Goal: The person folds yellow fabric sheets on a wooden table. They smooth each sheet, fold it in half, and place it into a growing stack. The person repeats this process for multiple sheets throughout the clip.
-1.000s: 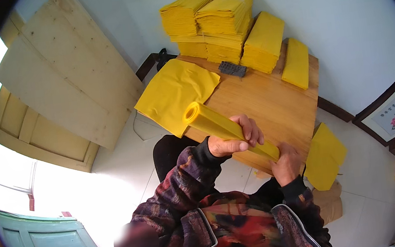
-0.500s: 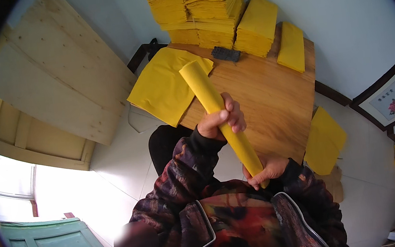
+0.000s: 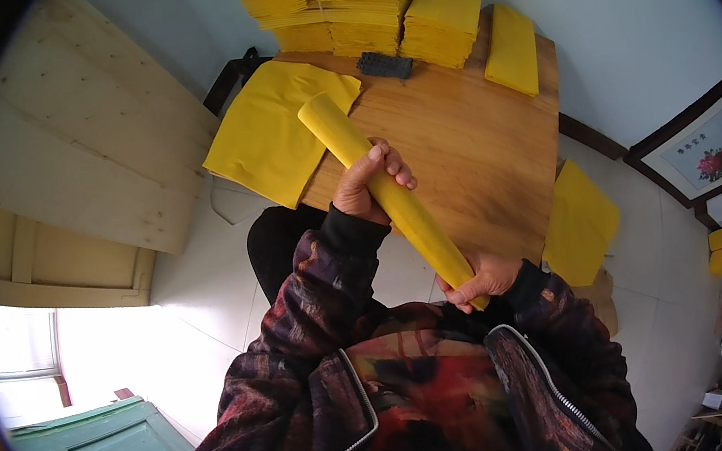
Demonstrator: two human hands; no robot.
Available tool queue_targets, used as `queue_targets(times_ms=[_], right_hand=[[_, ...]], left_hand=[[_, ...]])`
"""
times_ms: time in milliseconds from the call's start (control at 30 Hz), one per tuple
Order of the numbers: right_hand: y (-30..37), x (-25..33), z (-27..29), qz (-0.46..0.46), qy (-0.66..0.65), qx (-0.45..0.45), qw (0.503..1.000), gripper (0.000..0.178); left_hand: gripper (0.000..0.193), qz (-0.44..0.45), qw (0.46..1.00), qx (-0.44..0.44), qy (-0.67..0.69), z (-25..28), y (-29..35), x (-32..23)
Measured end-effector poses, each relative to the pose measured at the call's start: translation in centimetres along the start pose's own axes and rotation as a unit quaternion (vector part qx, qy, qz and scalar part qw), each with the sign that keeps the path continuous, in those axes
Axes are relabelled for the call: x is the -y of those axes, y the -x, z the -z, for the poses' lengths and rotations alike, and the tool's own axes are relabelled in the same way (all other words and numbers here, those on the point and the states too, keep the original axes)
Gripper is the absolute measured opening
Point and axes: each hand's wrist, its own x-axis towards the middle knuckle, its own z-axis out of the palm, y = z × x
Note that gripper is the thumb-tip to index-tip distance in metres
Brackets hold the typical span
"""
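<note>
A long roll of yellow sheet material (image 3: 417, 216) slants across the space before my body, its upper end toward the far left. My left hand (image 3: 365, 183) is wrapped round it above the middle, fingers curled over the far side. Around its lower end, close to my jacket, my right hand (image 3: 486, 277) is closed with the thumb along the roll. Beyond the roll, a flat yellow sheet (image 3: 274, 137) lies over the left corner of the wooden table (image 3: 460, 150). Whether the material is cloth or paper I cannot tell.
Tall stacks of folded yellow sheets (image 3: 363, 22) stand at the table's back, with a lower yellow stack (image 3: 511, 49) to their right. A dark grey block-like object (image 3: 385, 66) lies before them. Another yellow piece (image 3: 579, 221) is off the table's right side. Wooden boards (image 3: 78, 125) lean at left.
The whole scene has shifted up and slightly left in view. Both hands keep their hold on the yellow roll, which stays at about the same slant.
</note>
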Motion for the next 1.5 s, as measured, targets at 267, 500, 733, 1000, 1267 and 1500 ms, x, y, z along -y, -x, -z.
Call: queue_targets(times_ms=[267, 500, 733, 1000, 1267, 1500], right_hand=[[-0.8, -1.7, 0.4, 0.194, 0.475, -0.384, 0.768, 0.038], [1.2, -0.8, 1.0, -0.005, 0.073, -0.097, 0.993, 0.026], [1.5, -2.2, 1.8, 0.005, 0.062, -0.072, 0.995, 0.031], [1.2, 0.0, 3.6, 0.02, 0.351, -0.177, 0.919, 0.065], [-1.2, 1.8, 1.7, 0.065, 0.472, -0.268, 0.838, 0.043], [-1.4, 1.9, 2.0, 0.062, 0.442, -0.278, 0.851, 0.037]], left_hand=[[0.018, -0.042, 0.97, -0.211, -0.115, 1.2, -0.7, 1.6], [0.026, 0.017, 0.996, -0.085, 0.0, 1.9, 0.1, 1.3], [0.025, 0.026, 0.998, -0.039, 0.032, 3.3, 0.8, 1.6], [0.015, -0.003, 0.978, -0.209, -0.028, 4.8, 0.3, 3.4], [0.024, -0.037, 0.972, -0.233, -0.021, 5.1, 0.1, 4.2], [0.021, -0.02, 0.986, -0.156, 0.063, 5.5, 0.7, 3.8]])
